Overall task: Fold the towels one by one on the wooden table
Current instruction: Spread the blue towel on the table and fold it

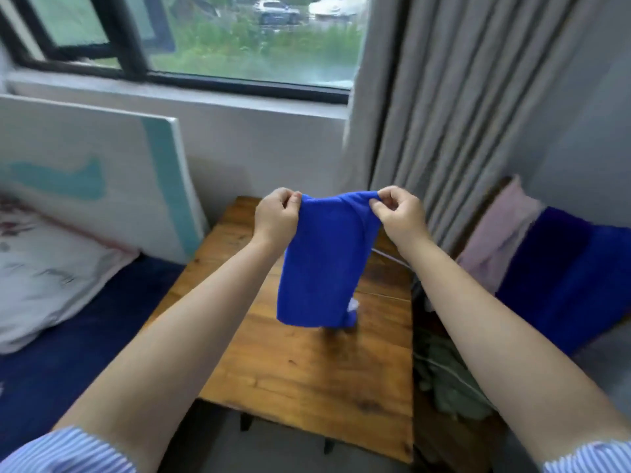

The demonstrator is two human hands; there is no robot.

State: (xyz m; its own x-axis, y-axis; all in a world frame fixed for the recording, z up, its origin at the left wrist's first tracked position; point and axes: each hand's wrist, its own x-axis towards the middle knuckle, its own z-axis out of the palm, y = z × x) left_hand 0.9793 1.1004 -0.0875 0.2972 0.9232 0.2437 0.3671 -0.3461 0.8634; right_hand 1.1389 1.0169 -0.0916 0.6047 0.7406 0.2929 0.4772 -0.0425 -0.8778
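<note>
Black-framed window (191,39) ahead; greenery and parked cars outside, soft daylight coming in. Grey curtain (444,114) hangs to its right, in long folds. White wall under the sill. A white panel with teal patches (92,172) leans at left, above a bed with a dark blue sheet (68,353) and a white pillow (44,278). Grey floor below.
</note>
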